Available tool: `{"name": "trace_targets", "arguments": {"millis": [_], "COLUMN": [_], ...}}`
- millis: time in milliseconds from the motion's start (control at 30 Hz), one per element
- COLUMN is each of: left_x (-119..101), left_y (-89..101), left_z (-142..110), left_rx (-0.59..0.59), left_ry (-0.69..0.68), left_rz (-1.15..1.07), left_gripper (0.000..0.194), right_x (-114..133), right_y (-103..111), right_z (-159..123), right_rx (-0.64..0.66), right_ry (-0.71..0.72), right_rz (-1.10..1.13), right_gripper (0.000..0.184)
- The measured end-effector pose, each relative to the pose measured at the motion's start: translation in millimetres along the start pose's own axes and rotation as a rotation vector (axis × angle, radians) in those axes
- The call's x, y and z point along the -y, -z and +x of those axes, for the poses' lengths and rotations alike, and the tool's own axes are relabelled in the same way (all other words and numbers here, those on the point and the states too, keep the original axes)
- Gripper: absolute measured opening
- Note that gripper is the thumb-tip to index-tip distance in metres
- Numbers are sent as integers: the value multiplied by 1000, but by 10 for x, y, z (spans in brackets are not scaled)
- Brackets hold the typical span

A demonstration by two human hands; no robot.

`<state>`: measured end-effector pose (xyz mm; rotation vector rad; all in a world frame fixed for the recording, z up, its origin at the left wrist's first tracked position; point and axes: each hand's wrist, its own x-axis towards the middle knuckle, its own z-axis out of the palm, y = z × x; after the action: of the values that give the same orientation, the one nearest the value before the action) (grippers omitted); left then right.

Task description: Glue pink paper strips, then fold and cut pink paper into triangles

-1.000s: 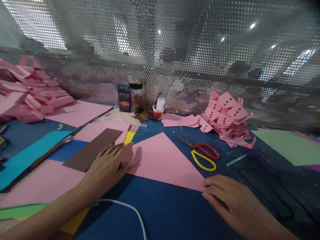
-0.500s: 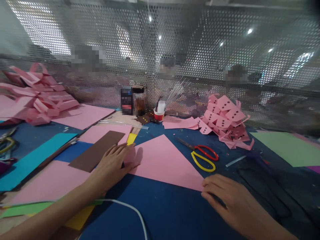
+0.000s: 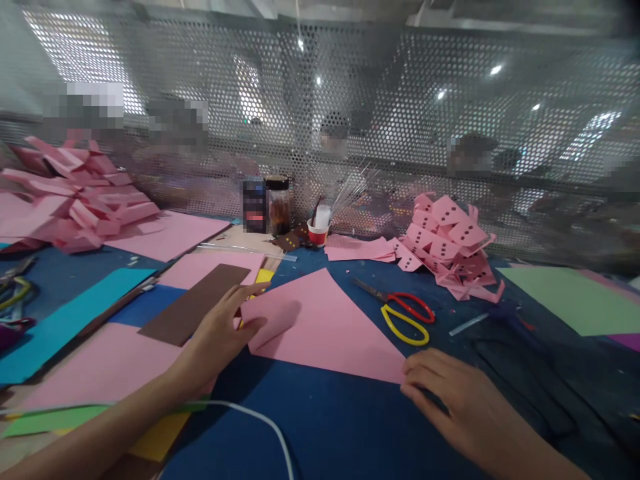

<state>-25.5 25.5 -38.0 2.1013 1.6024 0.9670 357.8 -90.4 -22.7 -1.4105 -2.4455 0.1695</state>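
A pink sheet of paper (image 3: 320,327) lies on the blue tabletop between my hands, with a pointed corner toward the back and its left edge lifted in a slight curl. My left hand (image 3: 225,330) is at that left edge, fingers stretched out and thumb apart from them, the thumb tip close against the paper. At the right corner, my right hand (image 3: 445,390) has thumb and fingers closed on the sheet. Scissors (image 3: 395,307) with one red and one yellow handle lie just behind the right hand, blades pointing back left.
Brown card (image 3: 195,303) and other coloured sheets lie at left. Folded pink paper pieces are heaped at back left (image 3: 85,193) and back right (image 3: 447,243). A jar (image 3: 279,207) and paper cup (image 3: 318,233) stand before a perforated metal screen (image 3: 390,120). A white cable (image 3: 260,417) crosses the front.
My left hand's fingers have spread and drawn back left off the sheet's surface, and the paper's left edge has risen a little. The right hand stays at its corner.
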Motion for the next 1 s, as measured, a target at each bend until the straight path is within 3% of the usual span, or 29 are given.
{"name": "trace_targets", "arguments": {"millis": [267,567,800,1000], "left_x": [-231,-248,-243,-233], "left_y": [198,246,224,204], "left_z": [4,-1,12,28], "left_rx": [45,163,168,201], "left_ry": [284,402,443,477], "left_rz": [-386,-918,-1006,-1020], "left_gripper": [63,40,36,44], "right_x": [21,-88,-83,-41], "right_y": [35,-73,-95,-10], "right_z": [44,41,84,131], "right_rx": [-150,-237,-249,-274], "right_ry": [-40,-233,-393,-466], "right_rz": [20,-4,275,491], "right_gripper": [17,30,37,26]}}
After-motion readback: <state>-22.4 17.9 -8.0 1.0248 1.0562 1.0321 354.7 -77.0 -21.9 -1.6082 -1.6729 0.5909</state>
